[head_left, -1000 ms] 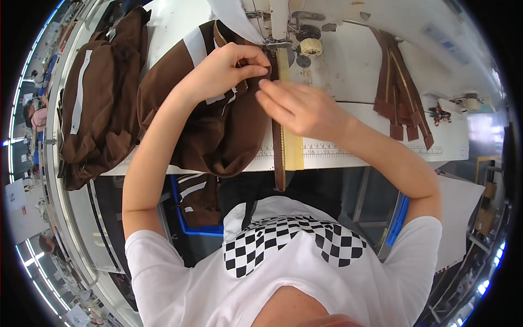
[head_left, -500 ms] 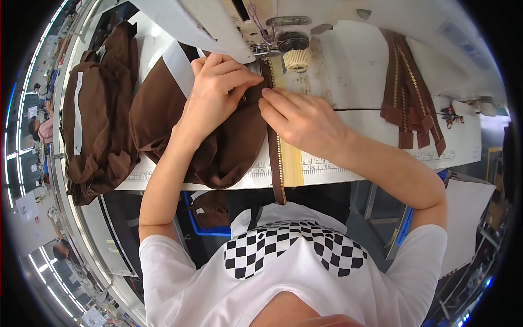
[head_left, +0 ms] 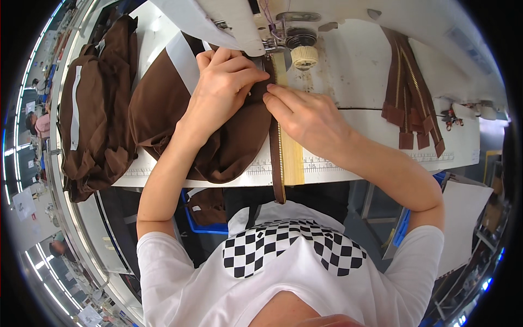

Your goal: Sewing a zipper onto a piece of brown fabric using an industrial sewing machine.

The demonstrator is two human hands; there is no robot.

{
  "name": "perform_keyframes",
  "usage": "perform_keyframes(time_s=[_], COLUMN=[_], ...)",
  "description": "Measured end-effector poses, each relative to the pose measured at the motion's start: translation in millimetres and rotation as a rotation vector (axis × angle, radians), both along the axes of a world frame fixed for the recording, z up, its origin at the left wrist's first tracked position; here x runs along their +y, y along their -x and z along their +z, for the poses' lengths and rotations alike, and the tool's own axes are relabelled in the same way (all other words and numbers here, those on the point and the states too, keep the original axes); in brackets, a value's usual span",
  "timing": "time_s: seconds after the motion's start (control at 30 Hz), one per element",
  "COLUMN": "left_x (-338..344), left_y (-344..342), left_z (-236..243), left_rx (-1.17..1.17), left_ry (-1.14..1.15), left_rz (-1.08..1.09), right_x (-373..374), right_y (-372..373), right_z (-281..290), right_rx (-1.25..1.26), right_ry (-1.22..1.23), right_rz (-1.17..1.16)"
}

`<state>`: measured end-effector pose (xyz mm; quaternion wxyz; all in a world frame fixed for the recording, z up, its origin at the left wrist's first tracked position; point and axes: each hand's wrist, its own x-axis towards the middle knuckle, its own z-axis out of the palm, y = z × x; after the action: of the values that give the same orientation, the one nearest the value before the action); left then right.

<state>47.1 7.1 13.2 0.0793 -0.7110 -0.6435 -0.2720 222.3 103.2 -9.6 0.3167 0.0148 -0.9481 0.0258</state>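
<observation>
A brown zipper tape [head_left: 277, 158] with brass teeth runs from under the sewing machine's [head_left: 234, 22] needle area down past the table's front edge. To its left lies a brown fabric piece [head_left: 158, 103], bunched and folded, with a white strip on it. My left hand [head_left: 223, 87] is closed in a pinch on the fabric's edge, close to the needle area. Just right of it, my right hand [head_left: 310, 111] pinches the zipper tape where it meets the fabric. The fingertips of both hands nearly meet; the needle point itself cannot be made out.
More brown fabric [head_left: 101, 109] is heaped at the far left. Several brown zippers [head_left: 406, 90] lie at the right of the white table. A ruler strip [head_left: 348, 166] follows the front edge. A cream knob [head_left: 304, 56] sits beside the needle area. A blue bin [head_left: 204, 226] stands below.
Both hands have kept their pinches and shifted only slightly. The view has moved a little, and the fabric's lower fold lies slightly differently.
</observation>
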Motion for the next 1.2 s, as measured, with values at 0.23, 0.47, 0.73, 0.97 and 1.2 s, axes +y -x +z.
perform_keyframes(time_s=[0.23,0.47,0.73,0.97,1.2], left_x=[-5,-4,7,5,8], left_y=[-10,-2,7,4,2], left_z=[3,-4,-6,-8,4], left_rx=[0.174,0.118,0.148,0.017,-0.202], left_ry=[0.010,-0.026,-0.063,-0.072,0.374], left_rz=[0.024,0.000,0.000,0.131,0.268], right_x=[-1,12,22,18,18], right_y=[-6,2,11,10,9], right_z=[3,1,-5,0,4], right_rx=[-0.051,-0.088,-0.063,0.006,0.004], right_ry=[0.172,0.127,0.155,0.029,-0.051], right_rz=[-0.043,0.034,0.027,0.055,0.073])
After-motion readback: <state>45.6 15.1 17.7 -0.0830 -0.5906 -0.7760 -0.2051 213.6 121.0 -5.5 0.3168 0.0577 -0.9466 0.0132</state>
